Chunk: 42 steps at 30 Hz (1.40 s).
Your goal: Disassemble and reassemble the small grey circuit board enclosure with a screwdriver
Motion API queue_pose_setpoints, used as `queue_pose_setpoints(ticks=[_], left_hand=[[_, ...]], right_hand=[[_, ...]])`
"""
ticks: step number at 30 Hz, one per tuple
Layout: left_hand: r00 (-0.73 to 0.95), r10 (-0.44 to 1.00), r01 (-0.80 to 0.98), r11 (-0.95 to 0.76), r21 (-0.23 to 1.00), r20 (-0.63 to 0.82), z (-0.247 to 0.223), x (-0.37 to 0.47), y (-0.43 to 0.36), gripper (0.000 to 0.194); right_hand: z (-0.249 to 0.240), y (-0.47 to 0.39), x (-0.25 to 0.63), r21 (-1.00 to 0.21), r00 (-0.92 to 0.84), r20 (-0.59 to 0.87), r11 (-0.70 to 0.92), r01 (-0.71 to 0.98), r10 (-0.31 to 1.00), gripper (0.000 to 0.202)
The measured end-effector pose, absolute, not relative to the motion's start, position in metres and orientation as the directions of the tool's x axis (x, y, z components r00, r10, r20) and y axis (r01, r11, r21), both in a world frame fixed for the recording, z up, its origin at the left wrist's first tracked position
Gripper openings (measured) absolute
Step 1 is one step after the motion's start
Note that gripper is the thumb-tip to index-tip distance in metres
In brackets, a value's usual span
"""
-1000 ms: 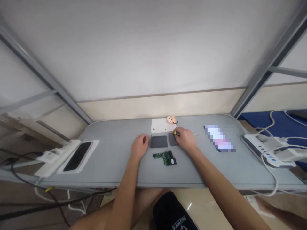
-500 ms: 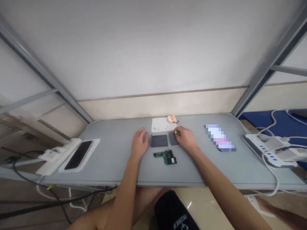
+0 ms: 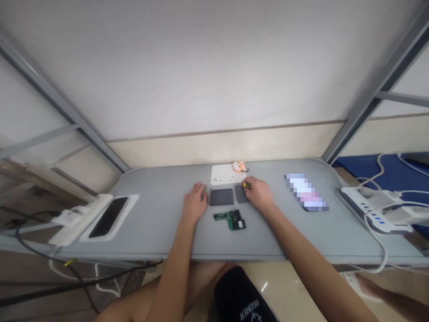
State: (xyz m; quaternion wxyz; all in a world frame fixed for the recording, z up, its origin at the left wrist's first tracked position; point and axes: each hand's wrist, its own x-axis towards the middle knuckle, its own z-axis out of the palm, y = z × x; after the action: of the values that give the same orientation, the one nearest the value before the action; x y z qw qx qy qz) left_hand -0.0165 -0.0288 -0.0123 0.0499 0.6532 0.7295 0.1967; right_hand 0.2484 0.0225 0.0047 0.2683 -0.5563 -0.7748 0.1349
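Note:
My left hand (image 3: 195,202) lies on the grey table, left of a dark flat rectangular casing (image 3: 221,197). A small dark piece (image 3: 203,192) shows between its thumb and forefinger; its kind cannot be made out. My right hand (image 3: 259,194) is closed round a screwdriver (image 3: 247,185) with a yellow and black handle, its thin metal shaft pointing right. Under that hand's fingers lies a second, smaller dark flat panel (image 3: 241,194), partly covered. A green circuit board (image 3: 230,219) with black parts rests in front of the casing, touched by neither hand.
Behind the casing, a white sheet (image 3: 221,172) carries several tiny dark screws (image 3: 215,180) and an orange-and-white animal-faced trinket (image 3: 238,167). A phone (image 3: 109,217) lies at the left, a blurred-out phone (image 3: 306,192) at the right. Power strips (image 3: 372,210) with cables stand at the right edge.
The fingers of my left hand have come down slightly and bent closer to the table. My right hand keeps its hold on the screwdriver. The view has shifted a little.

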Motion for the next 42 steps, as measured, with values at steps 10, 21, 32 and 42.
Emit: queue_pose_setpoints(ticks=[10,21,32,42], left_hand=[[-0.141,0.951,0.908,0.013,0.419,0.276,-0.011,-0.019,-0.028,0.032],[-0.067,0.973,0.880,-0.046,0.473,0.220,-0.002,-0.008,-0.045,0.035],[-0.056,0.973,0.898,-0.049,0.438,0.223,-0.002,-0.008,-0.046,0.040],[-0.101,0.977,0.881,0.001,0.474,0.187,-0.010,-0.013,-0.042,0.034]], right_hand=[[0.003,0.023,0.249,-0.505,-0.233,0.277,0.347,0.790,0.932,0.026],[0.005,0.022,0.250,-0.477,-0.222,0.288,0.341,0.810,0.932,0.026],[0.017,0.009,0.256,-0.564,-0.124,0.526,0.454,0.689,0.841,0.029],[0.011,-0.077,0.275,-0.410,-0.693,0.241,0.719,0.561,0.679,0.061]])
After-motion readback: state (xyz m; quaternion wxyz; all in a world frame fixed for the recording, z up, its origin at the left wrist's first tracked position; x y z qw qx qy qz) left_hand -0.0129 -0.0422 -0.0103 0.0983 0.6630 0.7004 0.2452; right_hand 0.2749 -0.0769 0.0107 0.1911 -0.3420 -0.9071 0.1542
